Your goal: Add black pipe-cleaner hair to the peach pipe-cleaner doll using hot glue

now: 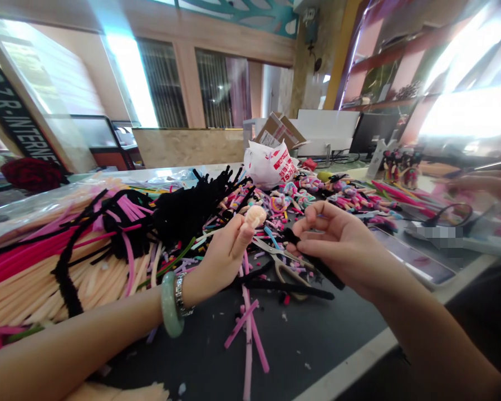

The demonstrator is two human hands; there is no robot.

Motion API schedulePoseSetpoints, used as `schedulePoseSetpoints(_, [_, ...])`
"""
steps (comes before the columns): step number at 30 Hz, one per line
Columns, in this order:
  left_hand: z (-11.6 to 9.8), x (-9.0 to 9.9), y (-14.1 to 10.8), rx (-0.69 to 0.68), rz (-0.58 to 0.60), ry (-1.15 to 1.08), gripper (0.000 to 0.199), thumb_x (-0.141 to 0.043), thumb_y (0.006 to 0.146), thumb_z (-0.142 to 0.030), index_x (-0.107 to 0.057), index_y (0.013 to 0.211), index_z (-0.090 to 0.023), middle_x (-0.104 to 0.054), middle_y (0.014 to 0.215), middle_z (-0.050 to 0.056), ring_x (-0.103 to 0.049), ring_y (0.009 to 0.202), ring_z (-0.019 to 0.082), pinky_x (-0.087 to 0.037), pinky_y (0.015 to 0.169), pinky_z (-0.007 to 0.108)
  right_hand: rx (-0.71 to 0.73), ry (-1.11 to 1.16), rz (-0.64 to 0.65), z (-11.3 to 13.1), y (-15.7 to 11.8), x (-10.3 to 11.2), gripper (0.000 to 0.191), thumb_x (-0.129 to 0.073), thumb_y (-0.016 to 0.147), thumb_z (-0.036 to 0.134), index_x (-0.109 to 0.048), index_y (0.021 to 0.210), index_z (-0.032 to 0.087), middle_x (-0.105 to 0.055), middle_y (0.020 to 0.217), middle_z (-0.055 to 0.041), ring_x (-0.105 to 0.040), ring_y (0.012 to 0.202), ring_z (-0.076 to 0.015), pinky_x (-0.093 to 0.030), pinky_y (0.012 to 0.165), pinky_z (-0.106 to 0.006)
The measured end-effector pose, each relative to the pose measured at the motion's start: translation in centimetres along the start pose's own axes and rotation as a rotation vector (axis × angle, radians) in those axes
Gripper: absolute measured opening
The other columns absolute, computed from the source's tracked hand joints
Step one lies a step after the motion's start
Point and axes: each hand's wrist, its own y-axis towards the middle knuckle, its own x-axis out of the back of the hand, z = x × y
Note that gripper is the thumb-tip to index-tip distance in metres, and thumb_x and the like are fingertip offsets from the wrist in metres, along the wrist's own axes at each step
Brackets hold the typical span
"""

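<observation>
On the worktop (317, 356), a heap of pipe cleaners (45, 273) lies to the left, and a mound of small doll parts (275, 203) lies behind the middle. The left grip (221, 259) holds a doll head (254, 216) in front of that mound, and the right grip (338, 245) holds a pipe cleaner (317, 262) above a pair of scissors (284, 260). Loose cut pieces (247, 328) lie nearer, before the scissors. Behind the mound sit a plastic bag (269, 164) and a cardboard box (280, 132). Further right, a row of upright dolls (401, 170) stands before a monitor (373, 133), and a co-worker's hand (484, 186) enters at the right edge.
</observation>
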Motion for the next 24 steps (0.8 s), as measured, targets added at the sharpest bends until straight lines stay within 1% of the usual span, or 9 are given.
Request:
schedulePoseSetpoints(3, [0.3,-0.3,0.2,0.061,-0.005,-0.190,0.044,-0.033,0.089,-0.060,-0.046,0.079,-0.019,-0.038,0.069,-0.002,-0.033,0.060,0.012,-0.028,0.054,0.025,-0.006,-0.033,-0.021,-0.6,0.2,-0.1,0.033,-0.072,0.070,0.009,-0.044,0.079,0.023,-0.064,0.078,0.0051,-0.066,0.069,-0.0103,-0.053,0.069,-0.024])
schedulePoseSetpoints(5, [0.3,-0.5,0.3,0.098,0.047,-0.315,0.045,-0.037,0.086,-0.062,-0.043,0.074,-0.019,-0.037,0.067,-0.003,-0.033,0.059,0.012,-0.026,0.052,0.024,-0.015,-0.047,-0.032,-1.0,0.3,-0.2,0.033,-0.072,0.070,0.010,-0.043,0.080,0.023,-0.066,0.077,0.0045,-0.065,0.063,-0.0106,-0.051,0.060,-0.022])
schedulePoseSetpoints(7, [0.0,-0.7,0.3,0.121,0.115,-0.434,0.045,-0.042,0.084,-0.063,-0.041,0.072,-0.019,-0.035,0.065,-0.004,-0.031,0.057,0.010,-0.024,0.049,0.023,-0.039,-0.054,-0.035,-1.3,0.4,-0.4,0.032,-0.071,0.069,0.010,-0.044,0.079,0.022,-0.066,0.075,0.0036,-0.062,0.056,-0.0097,-0.046,0.050,-0.020])
schedulePoseSetpoints(10, [-0.6,-0.7,0.3,0.180,0.157,-0.567,0.045,-0.054,0.079,-0.061,-0.042,0.073,-0.018,-0.035,0.062,-0.005,-0.030,0.053,0.008,-0.023,0.048,0.022,-0.076,-0.055,-0.044,-1.7,0.5,-0.8,0.029,-0.071,0.068,0.011,-0.044,0.074,0.021,-0.066,0.074,0.0030,-0.058,0.050,-0.0080,-0.041,0.045,-0.019])
schedulePoseSetpoints(13, [-1.0,-0.7,0.3,0.255,0.155,-0.587,0.047,-0.061,0.073,-0.062,-0.045,0.074,-0.018,-0.037,0.060,-0.006,-0.032,0.052,0.007,-0.026,0.048,0.020,-0.085,-0.036,-0.043,-2.1,0.6,-1.0,0.030,-0.072,0.066,0.012,-0.044,0.073,0.020,-0.065,0.073,0.0036,-0.058,0.050,-0.0079,-0.041,0.046,-0.019])
schedulePoseSetpoints(16, [-1.0,-0.6,0.3,0.285,0.168,-0.561,0.045,-0.065,0.071,-0.058,-0.050,0.080,-0.017,-0.041,0.062,-0.005,-0.035,0.051,0.007,-0.026,0.046,0.019,-0.086,-0.024,-0.022,-2.5,0.6,-1.1,0.030,-0.073,0.066,0.013,-0.045,0.074,0.020,-0.066,0.073,0.0036,-0.060,0.052,-0.0087,-0.041,0.048,-0.019])
schedulePoseSetpoints(20, [-1.3,-0.6,0.1,0.299,0.198,-0.590,0.033,-0.069,0.072,-0.044,-0.054,0.081,-0.016,-0.044,0.063,-0.005,-0.036,0.052,0.006,-0.027,0.046,0.018,-0.089,-0.027,-0.017,-2.8,0.7,-1.0,0.029,-0.074,0.066,0.015,-0.046,0.074,0.021,-0.066,0.074,0.0039,-0.061,0.055,-0.0101,-0.044,0.050,-0.021])
schedulePoseSetpoints(24, [-2.1,-0.6,0.0,0.354,0.175,-0.594,0.021,-0.070,0.071,-0.031,-0.056,0.078,-0.016,-0.047,0.062,-0.005,-0.038,0.051,0.006,-0.030,0.047,0.018,-0.089,-0.037,-0.007,-3.0,0.7,-1.0,0.029,-0.076,0.065,0.016,-0.048,0.072,0.020,-0.064,0.073,0.0046,-0.061,0.055,-0.0099,-0.045,0.053,-0.022])
